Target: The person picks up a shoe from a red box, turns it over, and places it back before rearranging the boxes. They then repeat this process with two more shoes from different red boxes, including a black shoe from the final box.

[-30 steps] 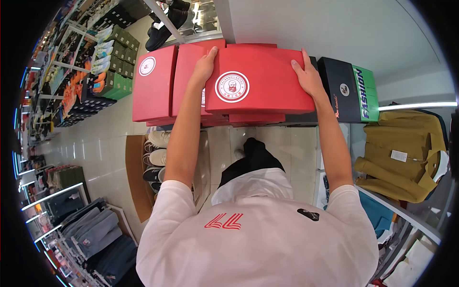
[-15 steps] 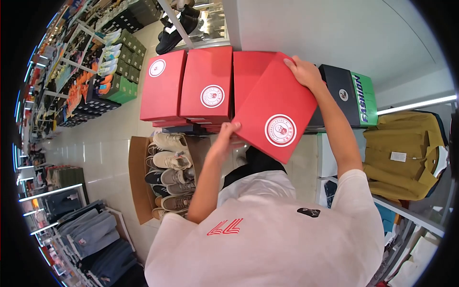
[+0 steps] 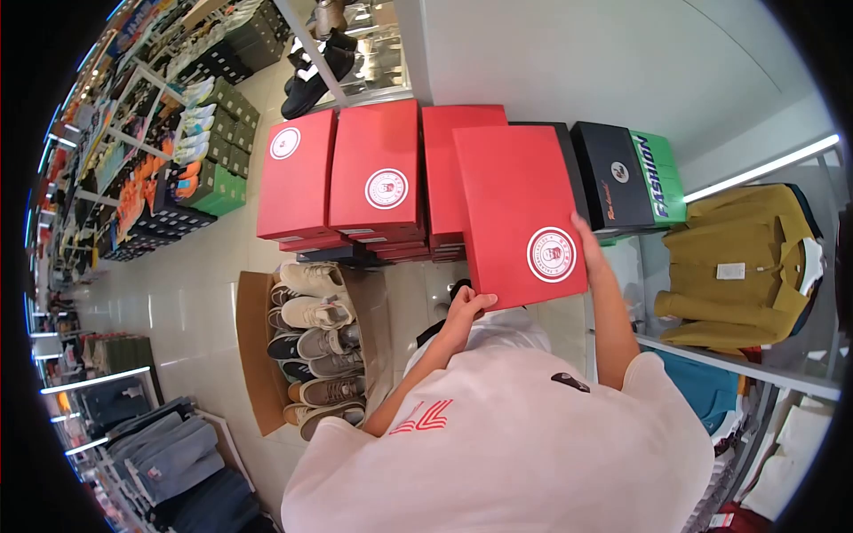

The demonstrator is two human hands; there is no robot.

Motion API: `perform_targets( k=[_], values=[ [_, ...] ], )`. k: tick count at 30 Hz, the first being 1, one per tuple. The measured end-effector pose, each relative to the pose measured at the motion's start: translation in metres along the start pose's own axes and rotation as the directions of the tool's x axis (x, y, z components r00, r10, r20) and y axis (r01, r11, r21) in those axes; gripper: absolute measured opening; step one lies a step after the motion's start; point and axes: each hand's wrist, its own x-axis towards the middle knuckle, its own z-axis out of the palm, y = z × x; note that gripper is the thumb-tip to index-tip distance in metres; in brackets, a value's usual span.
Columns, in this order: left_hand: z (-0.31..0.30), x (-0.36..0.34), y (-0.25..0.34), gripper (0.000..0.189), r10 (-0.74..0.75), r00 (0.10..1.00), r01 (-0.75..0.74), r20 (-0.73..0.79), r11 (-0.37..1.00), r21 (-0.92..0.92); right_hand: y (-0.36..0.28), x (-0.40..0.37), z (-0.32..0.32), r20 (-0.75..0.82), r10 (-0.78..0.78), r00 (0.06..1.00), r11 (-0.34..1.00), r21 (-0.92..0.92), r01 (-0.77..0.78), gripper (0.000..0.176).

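Observation:
A red shoebox with a round white logo is held in front of my body, its lid facing up. My left hand grips its near left corner, thumb on the lid. Along the box's right edge my right hand is pressed, fingers partly hidden. Behind the held box, another red box is partly covered by it. Two more stacks of red boxes stand to the left, the middle one and the far left one, each with a white logo.
An open carton full of shoes stands on the floor at left. Black and green boxes stand at the right. A mustard jacket lies on the right shelf. Shoe racks and folded jeans are at the far left.
The held red box has moved nearer my body and turned straighter. My right hand has shifted from its far corner to its right side, and my left hand has moved down and right.

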Motion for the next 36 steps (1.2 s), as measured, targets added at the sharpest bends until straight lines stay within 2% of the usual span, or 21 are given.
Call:
perform_targets(
  k=[1, 2, 3, 4, 5, 7, 9, 12, 14, 15, 17, 19, 21, 23, 24, 25, 27, 31, 34, 35, 36],
  values=[
    [0.002, 0.001, 0.001, 0.048, -0.002, 1.0, 0.002, 0.012, 1.0, 0.0, 0.023, -0.012, -0.015, 0.015, 0.036, 0.999, 0.998, 0.057, -0.037, 0.075],
    [0.005, 0.005, 0.006, 0.05, 0.086, 0.993, -0.082, -0.075, 0.995, 0.049, 0.036, -0.026, -0.016, -0.051, -0.047, 0.998, 0.993, -0.108, 0.042, 0.074],
    [0.007, 0.009, 0.012, 0.051, 0.173, 0.972, -0.157, -0.159, 0.982, 0.106, 0.035, -0.037, -0.008, -0.057, -0.052, 0.997, 0.993, -0.11, 0.046, 0.074],
    [0.008, 0.015, 0.018, 0.054, 0.253, 0.955, -0.245, -0.158, 0.967, 0.068, 0.035, -0.05, 0.0, -0.036, -0.045, 0.998, 0.988, -0.148, 0.039, 0.074],
    [0.012, 0.021, 0.026, 0.054, 0.251, 0.957, -0.242, -0.145, 0.967, 0.074, 0.034, -0.059, 0.004, -0.018, -0.039, 0.999, 0.982, -0.186, 0.035, 0.076],
    [0.022, 0.024, 0.035, 0.053, 0.244, 0.97, -0.244, 0.005, 0.968, 0.054, 0.042, -0.061, -0.027, 0.017, -0.101, 0.995, 0.99, -0.098, 0.103, 0.076],
    [0.045, 0.03, 0.028, 0.053, 0.263, 0.963, -0.268, 0.058, 0.957, 0.113, 0.033, -0.077, -0.043, -0.118, -0.209, 0.971, 0.974, 0.066, 0.218, 0.055],
    [0.085, 0.042, 0.021, 0.054, 0.259, 0.955, -0.276, 0.143, 0.955, 0.109, 0.02, -0.106, -0.077, -0.227, -0.299, 0.927, 0.948, 0.041, 0.316, 0.054],
    [0.109, 0.054, 0.023, 0.049, 0.142, 0.971, -0.172, 0.19, 0.973, 0.153, 0.008, -0.113, -0.097, -0.266, -0.3, 0.916, 0.947, 0.035, 0.32, 0.053],
    [0.12, 0.058, 0.025, 0.049, 0.142, 0.971, -0.172, 0.194, 0.974, 0.149, 0.0, -0.11, -0.105, -0.285, -0.299, 0.911, 0.946, 0.037, 0.322, 0.052],
    [0.135, 0.07, 0.031, 0.052, 0.058, 0.986, -0.063, 0.157, 0.998, 0.026, -0.011, -0.092, -0.119, -0.252, -0.28, 0.926, 0.955, 0.024, 0.296, 0.058],
    [0.136, 0.085, 0.029, 0.054, 0.041, 0.994, -0.039, 0.105, 0.999, -0.02, -0.021, -0.065, -0.125, -0.29, -0.224, 0.93, 0.972, 0.003, 0.235, 0.061],
    [0.135, 0.109, 0.017, 0.055, 0.02, 0.999, -0.017, 0.048, 0.998, -0.064, -0.032, -0.036, -0.111, -0.244, -0.242, 0.939, 0.969, -0.01, 0.247, 0.065],
    [0.134, 0.126, 0.002, 0.058, 0.02, 0.989, -0.05, -0.144, 0.977, -0.206, -0.034, -0.004, -0.111, -0.155, -0.259, 0.953, 0.966, -0.043, 0.255, 0.07],
    [0.137, 0.13, -0.001, 0.061, 0.005, 0.98, -0.066, -0.198, 0.952, -0.298, -0.032, 0.016, -0.121, -0.144, -0.256, 0.956, 0.967, -0.037, 0.253, 0.07],
    [0.139, 0.134, -0.005, 0.061, 0.005, 0.977, -0.069, -0.211, 0.953, -0.294, -0.026, 0.035, -0.129, -0.109, -0.235, 0.966, 0.972, -0.004, 0.236, 0.071],
    [0.147, 0.146, -0.014, 0.064, 0.046, 0.924, -0.212, -0.381, 0.889, -0.407, -0.032, 0.052, -0.13, -0.063, -0.203, 0.977, 0.978, 0.034, 0.206, 0.073],
    [0.166, 0.165, -0.021, 0.068, 0.018, 0.916, -0.248, -0.4, 0.809, -0.533, -0.048, 0.08, -0.14, -0.045, -0.132, 0.99, 0.991, -0.009, 0.131, 0.075],
    [0.191, 0.173, -0.005, 0.069, -0.048, 0.892, -0.225, -0.45, 0.817, -0.532, -0.057, 0.102, -0.141, -0.072, -0.17, 0.983, 0.969, -0.194, 0.153, 0.076],
    [0.193, 0.178, -0.001, 0.069, -0.05, 0.888, -0.226, -0.457, 0.818, -0.529, -0.061, 0.106, -0.139, -0.07, -0.164, 0.984, 0.971, -0.19, 0.148, 0.076],
    [0.191, 0.182, 0.005, 0.07, -0.053, 0.893, -0.211, -0.446, 0.827, -0.521, -0.068, 0.106, -0.131, -0.131, -0.16, 0.978, 0.935, -0.337, 0.108, 0.074]
  ],
)
